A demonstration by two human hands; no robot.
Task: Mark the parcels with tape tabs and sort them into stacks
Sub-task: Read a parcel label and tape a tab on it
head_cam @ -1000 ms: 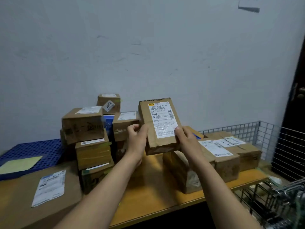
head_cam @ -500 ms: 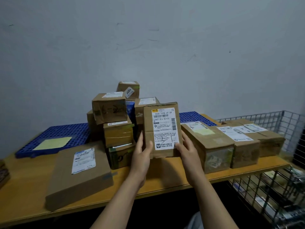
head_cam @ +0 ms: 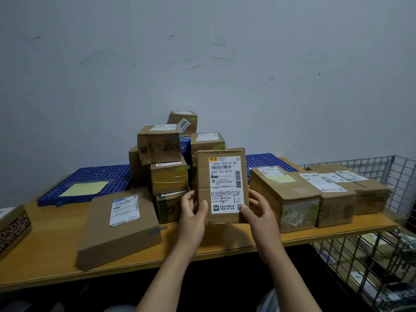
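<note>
- A flat brown cardboard parcel [head_cam: 222, 185] (white label facing the camera) is held upright at frame centre.
- Its lower edges are gripped by the left hand [head_cam: 193, 212] and right hand [head_cam: 258, 213], thumbs pressed on the front.

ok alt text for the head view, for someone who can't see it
A person's left hand and right hand hold a cardboard parcel upright, its shipping label facing the camera. Behind it a stack of parcels stands on a wooden table, a flat parcel to its left, three boxes to its right.
</note>
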